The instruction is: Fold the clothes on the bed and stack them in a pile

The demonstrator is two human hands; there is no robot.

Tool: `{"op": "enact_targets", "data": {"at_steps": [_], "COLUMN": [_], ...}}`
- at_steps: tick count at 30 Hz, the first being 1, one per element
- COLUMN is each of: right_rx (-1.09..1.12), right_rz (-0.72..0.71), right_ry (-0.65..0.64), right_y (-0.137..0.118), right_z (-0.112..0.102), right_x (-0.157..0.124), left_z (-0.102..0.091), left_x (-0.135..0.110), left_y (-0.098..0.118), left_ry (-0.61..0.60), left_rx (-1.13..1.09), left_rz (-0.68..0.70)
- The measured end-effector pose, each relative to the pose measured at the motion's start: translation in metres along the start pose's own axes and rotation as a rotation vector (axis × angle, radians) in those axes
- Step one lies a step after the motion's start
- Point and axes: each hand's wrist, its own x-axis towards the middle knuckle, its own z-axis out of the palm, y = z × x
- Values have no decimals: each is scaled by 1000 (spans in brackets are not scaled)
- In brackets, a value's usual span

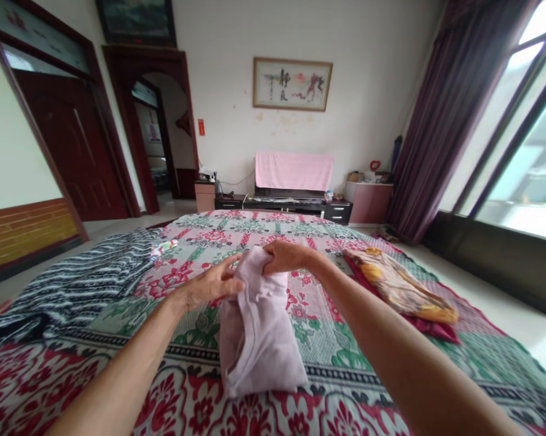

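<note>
**Pale pink garment [273, 345], lower centre!**

I see the right hand [285, 257] clamped on its far end, probably holding it up; the left hand [213, 283], loosely spread, seems to steady the left edge. Mid-right: folded floral cloth [400, 284], likely leaving working room. Upper centre, a pink towel [294, 171] hangs, perhaps against dust; above, framed calligraphy [293, 86], Chinese characters too small for me.

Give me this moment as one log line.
left hand: touching pale pink cloth; right hand: gripping its far end; cloth state: partly folded, on patterned cover; left side: striped cloth; right side: yellow cloth
</note>
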Motion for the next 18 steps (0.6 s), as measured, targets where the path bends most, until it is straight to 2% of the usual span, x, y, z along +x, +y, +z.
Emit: {"op": "enact_targets", "data": {"at_steps": [2,3,5,7,10,14,18], "right_rx": [-21,-26,-24,11,119,304,482], "right_rz": [73,114,189,260,360,398,435], "right_ry": [100,147,236,315,394,457,435], "right_y": [3,4,9,14,24,40,58], "right_z": [-12,-20,-33,-43,-49,-44,-28], "right_x": [-12,-19,-32,-43,-56,-71,-86], "left_z": [-2,-2,0,4,14,21,15], "left_x": [-5,-6,-7,-5,1,7,12], "left_y": [-2,-4,-8,-12,-19,-27,-33], "left_ry": [-217,-289,-366,-382,-331,-161,68], "left_rx": [45,64,90,123,199,279,10], "left_rz": [-86,-120,-165,-174,-139,-144,-183]}}
